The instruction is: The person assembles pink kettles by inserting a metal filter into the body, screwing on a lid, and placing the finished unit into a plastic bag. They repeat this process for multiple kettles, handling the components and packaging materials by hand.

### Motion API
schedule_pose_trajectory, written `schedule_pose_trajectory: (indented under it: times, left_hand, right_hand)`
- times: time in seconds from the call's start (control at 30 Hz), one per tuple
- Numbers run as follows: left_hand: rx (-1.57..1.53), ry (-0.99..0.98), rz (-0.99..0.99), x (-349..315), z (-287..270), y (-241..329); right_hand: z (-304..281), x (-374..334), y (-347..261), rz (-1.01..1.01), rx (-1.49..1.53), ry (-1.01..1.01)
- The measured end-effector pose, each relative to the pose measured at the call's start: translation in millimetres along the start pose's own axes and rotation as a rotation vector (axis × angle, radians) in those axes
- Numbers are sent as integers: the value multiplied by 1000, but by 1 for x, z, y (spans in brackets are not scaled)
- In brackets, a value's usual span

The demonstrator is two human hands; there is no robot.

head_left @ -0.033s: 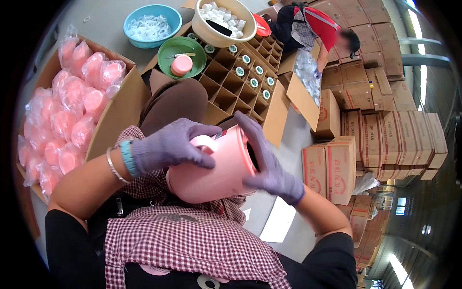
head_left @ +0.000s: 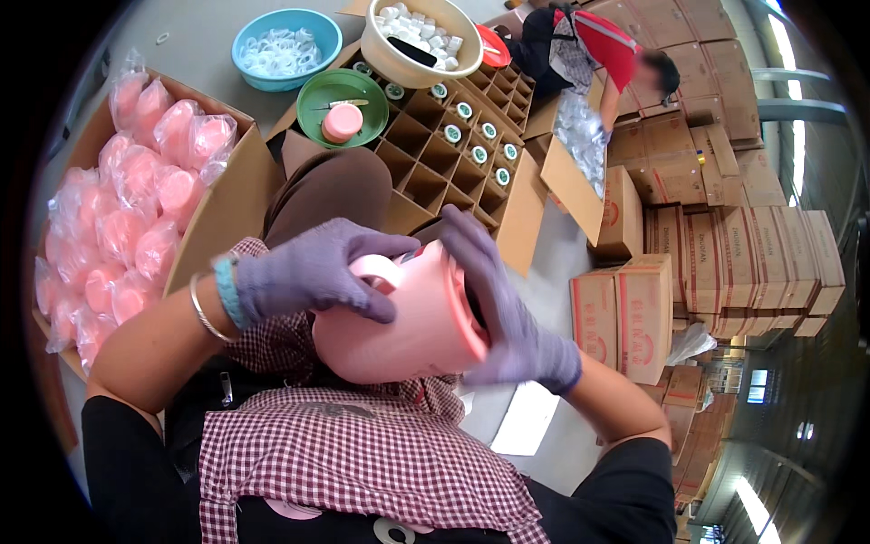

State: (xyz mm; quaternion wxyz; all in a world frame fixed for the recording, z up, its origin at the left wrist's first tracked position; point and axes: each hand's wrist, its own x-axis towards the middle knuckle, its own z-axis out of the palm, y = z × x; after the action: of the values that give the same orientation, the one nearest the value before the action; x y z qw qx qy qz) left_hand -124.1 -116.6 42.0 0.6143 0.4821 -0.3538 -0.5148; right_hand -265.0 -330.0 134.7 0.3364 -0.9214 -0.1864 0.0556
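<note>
A pink jug (head_left: 394, 317) with a loop handle lies tilted on its side over my lap. My left hand (head_left: 313, 270) is closed round its handle side, thumb and fingers pressed against the wall. Over the dark open end, my right hand (head_left: 507, 317) grips the rim, its fingers stretched over the far side and its thumb below; it is slightly blurred. A pink ring-like edge shows at that end by my right palm. Both hands wear purple gloves. The inside of the jug is mostly hidden.
Left stands a carton of bagged pink parts (head_left: 136, 213). Ahead are a divided carton (head_left: 426, 186) with several white-capped items, a green basin (head_left: 313, 100) holding a pink lid, a blue basin (head_left: 249, 63) and a cream basin (head_left: 372, 54). A co-worker (head_left: 589, 45) bends over a carton; boxes (head_left: 643, 308) stack right.
My right hand has turned a little at the open end and its wrist has shifted slightly right. The pink edge there stands out more. My left hand has barely moved.
</note>
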Motion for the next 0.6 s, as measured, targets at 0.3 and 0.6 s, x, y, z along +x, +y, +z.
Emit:
schedule_pose_trajectory:
  times: [0.3,0.6]
  left_hand:
    - [351,522,31,-20,52,-20]
    - [-218,281,127,1,1,-1]
  right_hand:
    - [18,11,49,61,311,-57]
    - [-17,20,46,168,667,186]
